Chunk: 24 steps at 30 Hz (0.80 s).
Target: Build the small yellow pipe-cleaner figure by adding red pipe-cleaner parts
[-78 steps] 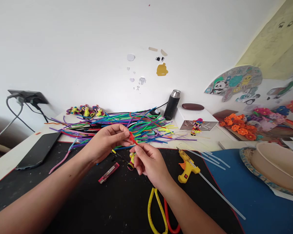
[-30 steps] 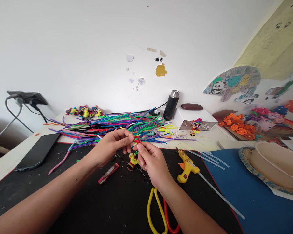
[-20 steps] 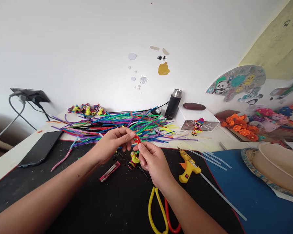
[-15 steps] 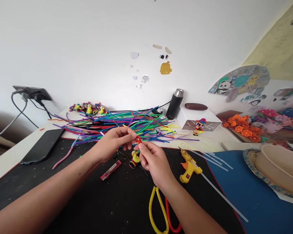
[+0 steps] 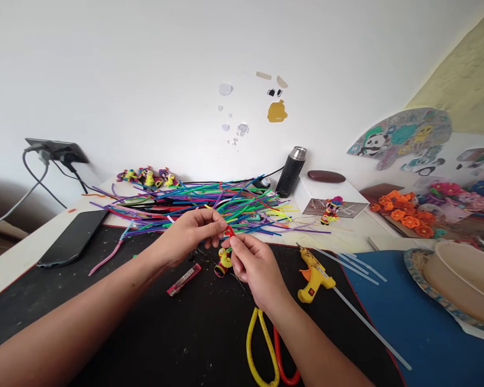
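Between both hands, above the black mat (image 5: 153, 333), is a short red pipe cleaner (image 5: 229, 231), bent into a small curve. My left hand (image 5: 197, 231) pinches its upper end between thumb and fingers. On its lower right, my right hand (image 5: 254, 266) is closed in a pinch with the thumb on top. Just under the hands lies a small yellow and dark pipe-cleaner figure (image 5: 225, 259), partly hidden by the right fingers. Scissors with one yellow and one red handle (image 5: 251, 346) lie below my right wrist, their blades mostly covered.
Loose coloured pipe cleaners (image 5: 201, 201) heap along the back. A yellow glue gun (image 5: 315, 279) with a long glue stick lies right; glue sticks (image 5: 358, 266) are beside it. A red box (image 5: 184, 279), phone (image 5: 72, 236), black flask (image 5: 291, 172), bowl (image 5: 468, 269) and finished figure (image 5: 333, 209) surround the mat.
The view has shifted slightly, so the background sits a little farther right. Both hands keep the red pipe cleaner in nearly the same pose.
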Each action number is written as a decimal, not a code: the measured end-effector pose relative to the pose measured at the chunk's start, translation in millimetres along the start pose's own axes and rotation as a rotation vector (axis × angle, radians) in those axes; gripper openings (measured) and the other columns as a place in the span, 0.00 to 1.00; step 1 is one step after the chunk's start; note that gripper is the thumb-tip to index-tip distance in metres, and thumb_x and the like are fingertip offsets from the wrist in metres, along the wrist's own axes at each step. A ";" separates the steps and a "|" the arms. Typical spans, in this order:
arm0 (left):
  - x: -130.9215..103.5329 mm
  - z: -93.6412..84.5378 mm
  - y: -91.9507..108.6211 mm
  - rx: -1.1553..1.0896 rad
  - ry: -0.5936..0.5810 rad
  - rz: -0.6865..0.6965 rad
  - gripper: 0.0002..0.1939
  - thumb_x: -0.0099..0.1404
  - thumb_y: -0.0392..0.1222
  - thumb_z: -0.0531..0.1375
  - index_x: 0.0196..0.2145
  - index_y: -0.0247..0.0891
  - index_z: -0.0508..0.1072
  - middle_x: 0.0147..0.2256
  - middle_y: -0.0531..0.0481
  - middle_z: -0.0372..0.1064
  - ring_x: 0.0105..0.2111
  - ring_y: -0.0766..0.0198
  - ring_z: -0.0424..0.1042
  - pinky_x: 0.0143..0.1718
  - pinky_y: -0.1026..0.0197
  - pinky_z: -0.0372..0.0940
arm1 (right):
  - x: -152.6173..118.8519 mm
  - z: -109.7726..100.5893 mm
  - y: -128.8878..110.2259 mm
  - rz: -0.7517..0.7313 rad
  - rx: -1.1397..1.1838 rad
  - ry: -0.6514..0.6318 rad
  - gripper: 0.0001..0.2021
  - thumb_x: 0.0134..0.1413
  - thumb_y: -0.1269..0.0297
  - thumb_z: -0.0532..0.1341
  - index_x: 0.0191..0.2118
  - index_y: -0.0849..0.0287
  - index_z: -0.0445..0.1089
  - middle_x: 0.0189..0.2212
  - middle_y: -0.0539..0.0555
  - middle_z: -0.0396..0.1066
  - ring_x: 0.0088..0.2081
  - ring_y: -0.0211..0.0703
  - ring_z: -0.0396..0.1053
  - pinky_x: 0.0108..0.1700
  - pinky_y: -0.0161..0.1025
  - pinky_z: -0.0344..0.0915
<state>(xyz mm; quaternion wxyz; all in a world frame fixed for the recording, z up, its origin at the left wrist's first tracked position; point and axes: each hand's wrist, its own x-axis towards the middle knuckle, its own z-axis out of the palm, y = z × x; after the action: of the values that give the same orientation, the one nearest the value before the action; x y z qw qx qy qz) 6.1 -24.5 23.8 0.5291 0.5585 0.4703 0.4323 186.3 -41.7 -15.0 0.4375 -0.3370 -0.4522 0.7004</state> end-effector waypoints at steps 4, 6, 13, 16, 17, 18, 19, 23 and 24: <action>0.4 -0.5 -0.2 0.013 -0.002 -0.001 0.20 0.60 0.58 0.71 0.30 0.38 0.75 0.24 0.53 0.70 0.25 0.64 0.68 0.28 0.62 0.63 | 0.0 0.0 0.3 -0.003 0.000 0.000 0.20 0.58 0.46 0.68 0.36 0.61 0.75 0.16 0.42 0.57 0.17 0.30 0.48 0.20 0.33 0.42; 0.7 -2.0 1.0 0.034 -0.007 0.001 0.20 0.61 0.59 0.70 0.30 0.38 0.75 0.25 0.52 0.71 0.25 0.64 0.68 0.29 0.62 0.63 | -0.6 0.4 -0.6 -0.001 -0.004 -0.003 0.20 0.58 0.45 0.68 0.35 0.61 0.75 0.16 0.42 0.57 0.17 0.30 0.48 0.21 0.33 0.42; -1.4 -15.0 9.8 0.148 -0.042 0.063 0.21 0.65 0.61 0.68 0.37 0.38 0.81 0.30 0.50 0.74 0.28 0.63 0.69 0.32 0.62 0.65 | -1.7 -0.3 -0.9 0.005 -0.027 -0.029 0.19 0.59 0.46 0.67 0.35 0.60 0.75 0.16 0.42 0.57 0.17 0.30 0.49 0.21 0.33 0.43; -3.3 -19.2 12.2 0.222 -0.064 0.090 0.20 0.65 0.60 0.68 0.40 0.38 0.82 0.34 0.49 0.77 0.32 0.61 0.71 0.35 0.61 0.67 | -1.6 -1.1 0.6 0.003 -0.051 -0.046 0.19 0.60 0.46 0.66 0.35 0.60 0.75 0.16 0.42 0.57 0.18 0.31 0.49 0.21 0.34 0.43; -3.7 -20.1 12.6 0.252 -0.087 0.093 0.20 0.65 0.59 0.68 0.40 0.38 0.82 0.35 0.48 0.78 0.33 0.60 0.73 0.36 0.60 0.68 | -1.4 -1.3 1.0 0.002 -0.060 -0.053 0.19 0.60 0.46 0.66 0.35 0.61 0.75 0.16 0.42 0.56 0.18 0.31 0.49 0.21 0.34 0.43; -3.8 -20.6 12.9 0.278 -0.116 0.089 0.20 0.65 0.59 0.68 0.41 0.38 0.82 0.35 0.48 0.79 0.34 0.59 0.74 0.38 0.60 0.68 | -1.3 -1.3 1.3 0.001 -0.069 -0.058 0.19 0.60 0.46 0.66 0.36 0.61 0.75 0.16 0.42 0.56 0.18 0.31 0.49 0.21 0.34 0.43; -3.8 -21.0 13.2 0.296 -0.146 0.077 0.20 0.65 0.59 0.68 0.41 0.38 0.81 0.35 0.48 0.79 0.35 0.59 0.75 0.39 0.60 0.69 | -1.1 -1.3 1.4 0.001 -0.076 -0.061 0.19 0.60 0.46 0.66 0.36 0.61 0.75 0.16 0.42 0.56 0.18 0.31 0.49 0.21 0.34 0.44; -3.2 -20.3 13.4 0.306 -0.254 0.006 0.19 0.64 0.58 0.68 0.41 0.38 0.79 0.33 0.50 0.79 0.34 0.59 0.76 0.38 0.60 0.69 | -0.9 -0.9 0.8 -0.011 -0.094 -0.057 0.19 0.61 0.46 0.66 0.36 0.60 0.74 0.16 0.41 0.56 0.18 0.31 0.50 0.21 0.34 0.44; -3.1 -19.7 13.3 0.308 -0.263 -0.006 0.18 0.64 0.57 0.69 0.40 0.38 0.79 0.33 0.51 0.79 0.34 0.60 0.75 0.37 0.61 0.68 | -0.9 -0.9 0.6 -0.013 -0.097 -0.058 0.19 0.61 0.46 0.66 0.36 0.60 0.74 0.16 0.41 0.56 0.18 0.31 0.50 0.21 0.34 0.45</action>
<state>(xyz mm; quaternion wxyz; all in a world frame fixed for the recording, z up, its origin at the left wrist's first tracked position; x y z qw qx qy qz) -12.9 -23.9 38.4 0.4956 0.6831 0.4594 0.2770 187.2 -42.4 -15.8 0.4120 -0.3345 -0.5001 0.6843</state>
